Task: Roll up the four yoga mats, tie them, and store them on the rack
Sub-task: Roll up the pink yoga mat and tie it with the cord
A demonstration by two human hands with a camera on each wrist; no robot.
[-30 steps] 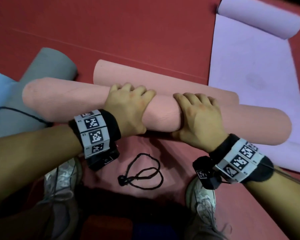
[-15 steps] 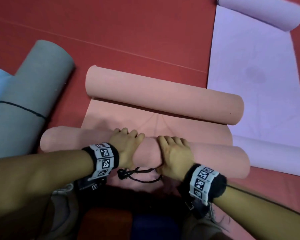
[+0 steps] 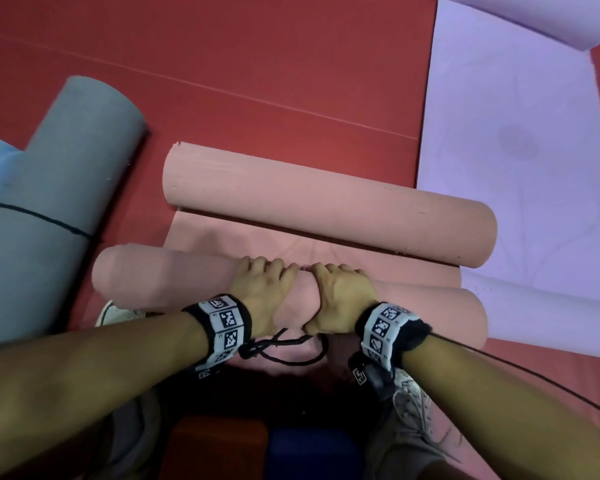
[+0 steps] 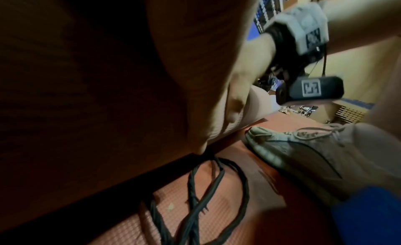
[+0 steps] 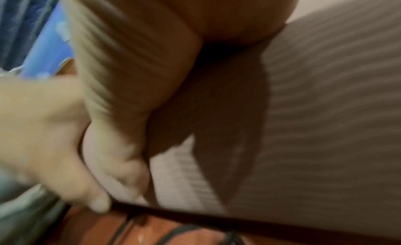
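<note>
Hands side by side, left hand and right hand, each grip curled tight around mid-length of near roll of pink foam yoga mat on red floor. Soft, light, springy; likely to unroll if released. Black cord just beneath; tied grey mat left, unrolled lilac mat right.

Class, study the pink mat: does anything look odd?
The pink mat is curled from both ends, two rolls at once. Both hands, left hand and right hand, squeeze the near roll, pinching it in the middle.
</note>
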